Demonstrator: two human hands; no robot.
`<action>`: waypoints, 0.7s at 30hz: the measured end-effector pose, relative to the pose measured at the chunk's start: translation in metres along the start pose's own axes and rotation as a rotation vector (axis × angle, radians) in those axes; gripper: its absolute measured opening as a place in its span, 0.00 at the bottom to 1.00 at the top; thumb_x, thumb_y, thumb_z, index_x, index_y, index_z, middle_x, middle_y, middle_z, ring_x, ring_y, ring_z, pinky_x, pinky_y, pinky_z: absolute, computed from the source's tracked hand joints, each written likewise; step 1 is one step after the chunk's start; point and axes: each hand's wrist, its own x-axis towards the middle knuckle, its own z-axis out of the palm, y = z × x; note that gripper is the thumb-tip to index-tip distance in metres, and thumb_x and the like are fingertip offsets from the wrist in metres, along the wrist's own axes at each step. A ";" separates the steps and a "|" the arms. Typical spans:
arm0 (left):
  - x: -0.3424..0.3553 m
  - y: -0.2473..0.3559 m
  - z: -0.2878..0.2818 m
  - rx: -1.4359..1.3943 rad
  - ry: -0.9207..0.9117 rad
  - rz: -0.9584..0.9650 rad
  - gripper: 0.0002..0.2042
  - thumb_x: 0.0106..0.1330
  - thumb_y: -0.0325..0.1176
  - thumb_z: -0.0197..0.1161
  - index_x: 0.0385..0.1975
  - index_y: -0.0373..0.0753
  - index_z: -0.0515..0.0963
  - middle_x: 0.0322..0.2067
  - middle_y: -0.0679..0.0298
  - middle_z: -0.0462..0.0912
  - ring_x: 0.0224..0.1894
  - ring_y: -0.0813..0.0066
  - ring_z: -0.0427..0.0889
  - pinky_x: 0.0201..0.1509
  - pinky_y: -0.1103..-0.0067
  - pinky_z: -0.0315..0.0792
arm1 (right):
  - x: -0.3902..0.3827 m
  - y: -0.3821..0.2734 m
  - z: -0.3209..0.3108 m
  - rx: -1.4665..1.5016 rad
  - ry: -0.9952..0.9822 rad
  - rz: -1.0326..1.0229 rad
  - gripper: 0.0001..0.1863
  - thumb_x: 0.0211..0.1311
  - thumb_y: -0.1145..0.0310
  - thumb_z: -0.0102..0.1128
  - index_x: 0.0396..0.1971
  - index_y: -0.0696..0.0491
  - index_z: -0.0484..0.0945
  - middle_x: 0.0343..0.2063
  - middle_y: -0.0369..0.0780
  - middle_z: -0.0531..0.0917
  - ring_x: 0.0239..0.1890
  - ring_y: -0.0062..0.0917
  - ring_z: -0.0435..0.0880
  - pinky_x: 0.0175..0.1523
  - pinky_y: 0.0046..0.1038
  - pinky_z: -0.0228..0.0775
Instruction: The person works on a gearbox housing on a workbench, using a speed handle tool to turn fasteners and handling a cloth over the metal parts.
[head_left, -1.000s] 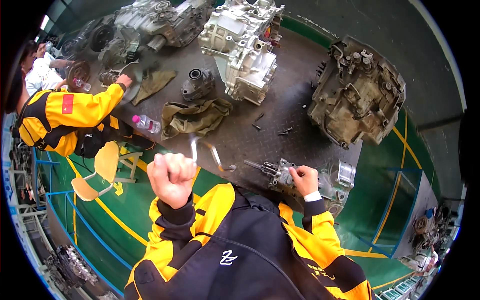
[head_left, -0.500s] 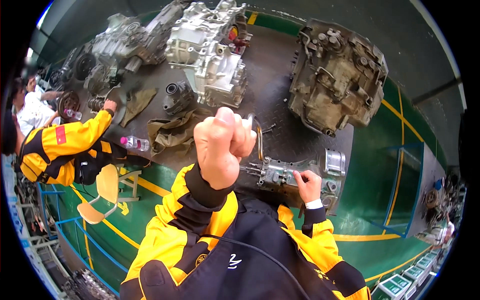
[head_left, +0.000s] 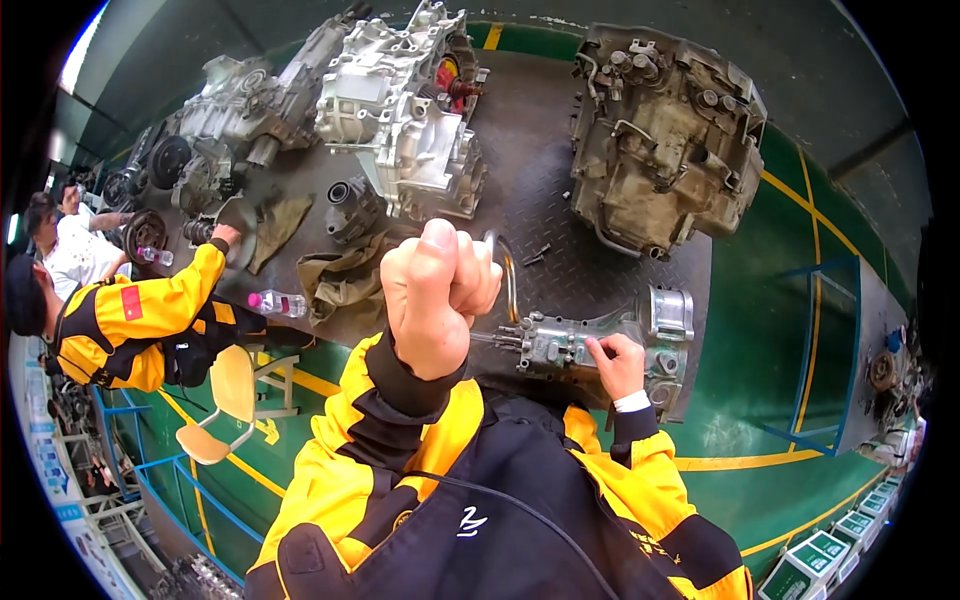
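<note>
Lying at the near edge of the table (head_left: pixel 530 115), the small grey gearbox housing (head_left: pixel 552 343) is touched by the right hand (head_left: pixel 620 367); whether it is clamped there cannot be told. Near the housing's left end, a bent metal rod (head_left: pixel 512 284) is gripped by the left hand (head_left: pixel 437 300), whose fingers are curled together around it. Farther out, loose bolts (head_left: pixel 537 254), a crumpled cloth (head_left: pixel 332 285) and a grimy casing (head_left: pixel 672 150) are seen on the table.
</note>
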 end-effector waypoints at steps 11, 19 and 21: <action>0.001 -0.004 0.000 -0.106 -0.386 -0.075 0.28 0.69 0.41 0.48 0.05 0.39 0.51 0.04 0.69 0.50 0.07 0.80 0.49 0.13 0.80 0.44 | 0.012 -0.020 -0.001 0.224 -0.211 0.123 0.15 0.48 0.67 0.69 0.34 0.59 0.79 0.28 0.41 0.81 0.31 0.26 0.81 0.38 0.26 0.72; 0.017 -0.011 -0.005 -0.082 -0.468 -0.147 0.21 0.59 0.41 0.51 0.07 0.38 0.59 0.07 0.67 0.58 0.10 0.79 0.54 0.16 0.80 0.49 | 0.080 -0.096 0.023 1.002 -0.346 -0.024 0.16 0.48 0.72 0.65 0.36 0.59 0.72 0.32 0.38 0.78 0.35 0.19 0.75 0.44 0.22 0.66; 0.018 -0.008 -0.014 -0.110 -0.281 -0.150 0.19 0.62 0.38 0.48 0.10 0.38 0.60 0.09 0.68 0.58 0.12 0.80 0.53 0.17 0.81 0.48 | 0.071 -0.100 0.029 1.210 -0.348 -0.073 0.09 0.53 0.69 0.60 0.22 0.59 0.72 0.22 0.37 0.76 0.26 0.18 0.73 0.37 0.22 0.66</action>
